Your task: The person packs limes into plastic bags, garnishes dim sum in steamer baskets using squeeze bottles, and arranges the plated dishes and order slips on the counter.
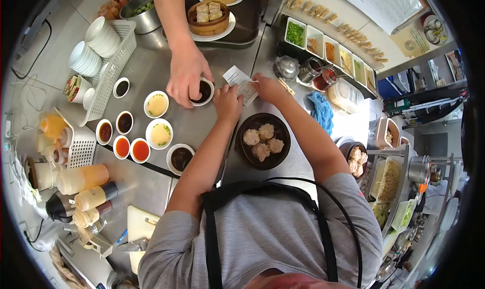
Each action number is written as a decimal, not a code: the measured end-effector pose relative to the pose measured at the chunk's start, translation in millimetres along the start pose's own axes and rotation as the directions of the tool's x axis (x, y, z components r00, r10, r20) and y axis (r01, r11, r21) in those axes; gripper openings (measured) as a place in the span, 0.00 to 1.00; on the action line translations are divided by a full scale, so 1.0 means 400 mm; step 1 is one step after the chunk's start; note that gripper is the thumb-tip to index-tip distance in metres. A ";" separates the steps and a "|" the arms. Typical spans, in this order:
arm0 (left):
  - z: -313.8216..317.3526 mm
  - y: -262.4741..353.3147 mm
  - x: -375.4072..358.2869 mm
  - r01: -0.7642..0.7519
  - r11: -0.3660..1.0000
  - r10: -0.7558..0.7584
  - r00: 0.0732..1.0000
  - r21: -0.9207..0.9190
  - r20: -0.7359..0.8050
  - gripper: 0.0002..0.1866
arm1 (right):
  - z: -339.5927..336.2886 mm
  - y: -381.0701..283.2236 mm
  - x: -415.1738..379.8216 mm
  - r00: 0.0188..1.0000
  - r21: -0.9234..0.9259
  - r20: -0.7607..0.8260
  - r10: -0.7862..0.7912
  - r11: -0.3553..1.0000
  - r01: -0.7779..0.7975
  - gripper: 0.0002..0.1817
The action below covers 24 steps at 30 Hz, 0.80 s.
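Between my two hands is a printed paper slip (pixel 246 91), lying over the steel counter. My left hand (pixel 228 104) grips its lower left edge with the fingertips. On the other side, my right hand (pixel 269 89) pinches its right edge between thumb and fingers. Just below my hands sits a dark round steamer (pixel 263 160) holding several dumplings (pixel 260 151). Left of my left hand, another person's hand (pixel 188 77) reaches down from the top and has its fingers on a small white bowl of dark sauce (pixel 204 93).
Several small bowls of sauce and soup (pixel 160 134) stand on the left counter. A tray (pixel 247 28) with bamboo steamers (pixel 208 20) lies at the top. Garnish containers (pixel 331 51), jars (pixel 323 79) and a blue cloth (pixel 320 112) line the right. Squeeze bottles (pixel 90 198) sit lower left.
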<state>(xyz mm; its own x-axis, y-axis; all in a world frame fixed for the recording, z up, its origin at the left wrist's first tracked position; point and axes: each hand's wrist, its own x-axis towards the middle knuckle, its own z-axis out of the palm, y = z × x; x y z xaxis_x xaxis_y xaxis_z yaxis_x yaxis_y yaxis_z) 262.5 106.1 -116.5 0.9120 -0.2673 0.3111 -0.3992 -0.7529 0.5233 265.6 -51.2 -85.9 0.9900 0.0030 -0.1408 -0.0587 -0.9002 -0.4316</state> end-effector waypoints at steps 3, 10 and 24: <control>-0.004 0.004 -0.012 0.020 1.000 -0.020 0.999 0.004 -0.029 0.22 | -0.009 -0.040 -0.023 1.000 0.051 0.020 0.003 0.999 -0.004 0.11; 0.006 -0.006 -0.013 0.004 1.000 -0.005 0.998 -0.019 -0.066 0.21 | 0.005 -0.076 -0.016 0.985 -0.029 0.134 -0.108 0.993 0.113 0.12; 0.033 -0.069 -0.009 0.063 0.949 -0.040 0.996 -0.310 0.082 0.13 | 0.016 0.095 -0.048 0.974 0.106 -0.218 0.058 0.994 -0.036 0.16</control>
<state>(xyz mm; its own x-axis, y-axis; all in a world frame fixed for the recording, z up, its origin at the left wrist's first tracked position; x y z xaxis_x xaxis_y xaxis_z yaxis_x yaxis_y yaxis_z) 271.5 119.7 -142.6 0.9318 -0.2855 0.2240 -0.3501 -0.5448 0.7620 243.4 -82.9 -105.2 0.9890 -0.1441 0.0319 -0.1070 -0.8487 -0.5180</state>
